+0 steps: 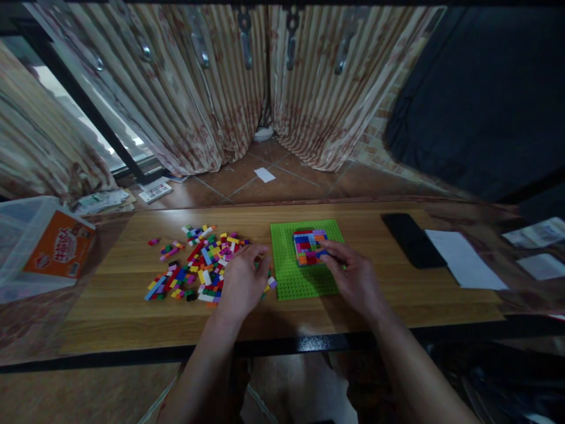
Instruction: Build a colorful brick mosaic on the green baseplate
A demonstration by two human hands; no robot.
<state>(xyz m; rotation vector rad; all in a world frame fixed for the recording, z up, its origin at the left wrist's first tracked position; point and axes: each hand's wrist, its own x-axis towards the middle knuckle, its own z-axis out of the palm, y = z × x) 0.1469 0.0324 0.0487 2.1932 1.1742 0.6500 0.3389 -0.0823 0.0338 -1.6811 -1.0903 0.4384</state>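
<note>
A green studded baseplate point(286, 277) lies on the table, bearing a low block of many-coloured toy bricks point(304, 240). My right hand point(353, 274) reaches over the baseplate's right side, with a blue toy brick point(323, 254) pinched between thumb and fingers at the block's front right corner. Whether that brick touches the block is hard to tell. My left hand point(247, 274) hovers at the right edge of a heap of loose bricks point(205, 257), its fingers curled and the tips close together. Anything between those fingertips is too small or hidden to make out.
Right of the baseplate lie a black phone-like slab point(412, 240) and a white sheet of paper point(465, 259). A clear plastic bin point(26, 235) with an orange label stands past the table's left end. Curtains point(198, 106) hang beyond the far edge.
</note>
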